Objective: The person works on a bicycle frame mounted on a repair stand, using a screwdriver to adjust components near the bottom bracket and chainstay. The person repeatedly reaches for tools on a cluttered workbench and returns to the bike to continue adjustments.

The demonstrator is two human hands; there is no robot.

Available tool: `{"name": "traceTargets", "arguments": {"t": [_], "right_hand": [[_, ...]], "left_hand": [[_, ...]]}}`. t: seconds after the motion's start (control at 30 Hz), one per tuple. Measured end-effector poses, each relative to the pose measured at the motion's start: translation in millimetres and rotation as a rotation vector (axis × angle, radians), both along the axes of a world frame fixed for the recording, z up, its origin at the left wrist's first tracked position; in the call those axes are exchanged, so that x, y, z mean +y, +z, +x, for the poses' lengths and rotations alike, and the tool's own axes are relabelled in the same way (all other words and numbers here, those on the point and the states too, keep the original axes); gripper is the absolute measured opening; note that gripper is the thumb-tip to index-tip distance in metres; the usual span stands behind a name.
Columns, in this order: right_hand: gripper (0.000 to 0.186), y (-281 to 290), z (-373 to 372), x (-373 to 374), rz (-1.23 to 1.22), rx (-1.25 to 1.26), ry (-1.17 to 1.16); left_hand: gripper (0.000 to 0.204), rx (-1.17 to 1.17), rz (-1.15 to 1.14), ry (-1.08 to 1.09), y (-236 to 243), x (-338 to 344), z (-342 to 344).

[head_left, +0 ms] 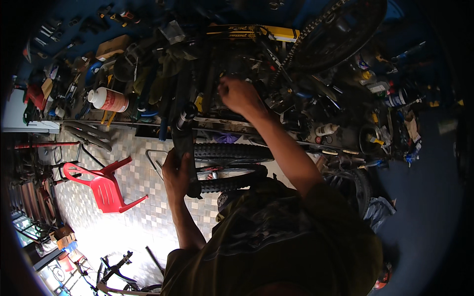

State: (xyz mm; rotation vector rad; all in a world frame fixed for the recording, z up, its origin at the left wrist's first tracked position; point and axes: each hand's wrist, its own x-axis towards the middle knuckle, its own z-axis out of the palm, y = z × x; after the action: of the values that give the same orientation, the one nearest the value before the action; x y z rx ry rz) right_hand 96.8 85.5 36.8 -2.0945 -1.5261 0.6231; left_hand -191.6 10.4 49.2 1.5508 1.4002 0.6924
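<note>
My left hand [177, 172] is wrapped around a long, thick black bike part [184, 148], perhaps a piece of a frame or fork; its exact kind is too dark to tell. A shiny dark cylinder [186, 116] sits at its upper end, by the workbench edge. My right hand [241, 97] is over the cluttered workbench, arm stretched forward, with its fingers curled in. Whatever those fingers hold, if anything, is hidden in shadow. Below the bench edge, knobby bike tyres [232, 152] are just right of the black part.
Tools and parts crowd the workbench. On it lie a white bottle with an orange label [109, 99] and a small pale bottle [326, 129]. A large dark wheel [340, 34] and chain [301, 42] rise behind. A red plastic chair [107, 190] is on the tiled floor at left.
</note>
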Motion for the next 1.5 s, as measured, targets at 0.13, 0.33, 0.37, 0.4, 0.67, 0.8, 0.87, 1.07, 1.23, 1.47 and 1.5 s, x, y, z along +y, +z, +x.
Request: {"name": "traceTargets", "arguments": {"t": [0.13,0.33,0.37,0.4,0.67,0.8,0.87,1.07,1.23,1.47,1.5], "right_hand": [[0.032,-12,66,35,-0.141,-0.336,-0.145],[0.044,-24,59,61,-0.226,-0.318,-0.169],[0.046,-6,50,61,-0.298,-0.173,-0.123],[0.042,-25,47,64,-0.161,-0.349,-0.065],[0.035,-7,-3,37,-0.250,-0.383,0.041],[0.037,1,-15,19,-0.175,-0.329,0.087],[0.040,8,-20,11,-0.196,-0.298,0.133],[0.039,-5,-23,-1,-0.088,-0.255,0.101],[0.039,-9,-15,-3,-0.016,-0.200,0.034],[0.029,-15,28,15,0.022,-0.393,-0.196],[0.034,-19,42,24,0.042,-0.443,-0.179]], "left_hand": [[0.036,0.021,-0.009,-0.018,-1,-2,-5],[0.037,0.024,-0.086,-0.017,-3,-4,-16],[0.037,0.009,-0.085,-0.027,-5,-2,-17],[0.037,0.006,-0.090,-0.044,-6,1,-17],[0.034,-0.024,-0.058,-0.086,-23,22,-31],[0.036,-0.022,-0.042,-0.097,-27,27,-37],[0.036,-0.035,-0.059,-0.092,-27,27,-40],[0.038,-0.046,-0.057,-0.093,-28,23,-47],[0.037,-0.052,-0.121,-0.077,-29,19,-53],[0.035,-0.039,-0.136,-0.066,-35,12,-61],[0.035,-0.062,-0.127,-0.067,-36,12,-60]]}}
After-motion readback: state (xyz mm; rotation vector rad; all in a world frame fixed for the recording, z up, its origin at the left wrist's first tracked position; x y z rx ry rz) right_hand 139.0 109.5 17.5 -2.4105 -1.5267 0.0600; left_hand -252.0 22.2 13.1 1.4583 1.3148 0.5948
